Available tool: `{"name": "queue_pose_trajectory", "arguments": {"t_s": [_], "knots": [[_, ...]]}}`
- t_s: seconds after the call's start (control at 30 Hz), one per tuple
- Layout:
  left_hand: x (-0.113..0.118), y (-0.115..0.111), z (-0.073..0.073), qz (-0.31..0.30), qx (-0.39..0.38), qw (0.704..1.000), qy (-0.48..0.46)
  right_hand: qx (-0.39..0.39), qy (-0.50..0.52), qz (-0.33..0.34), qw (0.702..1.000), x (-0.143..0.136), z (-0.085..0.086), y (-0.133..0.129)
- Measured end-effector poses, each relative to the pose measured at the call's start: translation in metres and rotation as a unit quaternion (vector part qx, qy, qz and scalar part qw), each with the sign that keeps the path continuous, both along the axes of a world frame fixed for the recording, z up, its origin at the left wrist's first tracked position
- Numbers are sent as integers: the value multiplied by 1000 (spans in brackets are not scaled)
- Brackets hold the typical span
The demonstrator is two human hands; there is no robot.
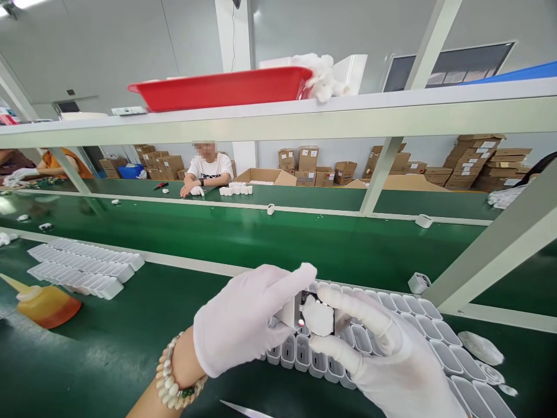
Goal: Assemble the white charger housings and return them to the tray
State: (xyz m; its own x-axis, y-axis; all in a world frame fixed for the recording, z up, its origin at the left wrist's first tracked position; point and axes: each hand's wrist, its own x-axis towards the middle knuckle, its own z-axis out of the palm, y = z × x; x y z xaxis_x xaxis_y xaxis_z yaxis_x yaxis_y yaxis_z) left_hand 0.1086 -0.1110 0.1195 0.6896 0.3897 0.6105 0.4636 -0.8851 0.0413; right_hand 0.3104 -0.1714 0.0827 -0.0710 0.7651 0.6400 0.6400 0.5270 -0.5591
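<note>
White-gloved, my left hand [248, 316] is closed around a small white plastic housing [288, 313]. My right hand [387, 354], also gloved, pinches a small electronic module [318, 316] between thumb and fingers. This module has a pale rounded face, dark edges and a small glowing spot at its left. It sits right at the housing's open side; how far it is inside, I cannot tell. Under both hands, rows of open white housings [319, 363] stand on the green bench, partly hidden by the right hand.
On the left lie more rows of white housings [93, 284] and a yellow-orange squeeze bottle [47, 305]. A green conveyor belt [243, 238] runs beyond the bench. A shelf with a red tray [226, 90] spans overhead; a slanted post [500, 249] rises right. A co-worker [211, 168] sits opposite.
</note>
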Motion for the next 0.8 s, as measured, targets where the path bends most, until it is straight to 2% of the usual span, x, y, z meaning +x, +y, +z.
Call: {"name": "queue_pose_trajectory", "arguments": {"t_s": [0.2,0.4,0.8], "knots": [[-1,0,0,-6,-4,1000,2,-53,-17,-16,998,1,-5,-1],[0,1,-1,-5,-3,1000,13,-19,-14,-19,1000,-2,-5,0],[-3,2,-3,-5,-29,1000,11,-8,-5,2,1000,-1,-11,2]]}}
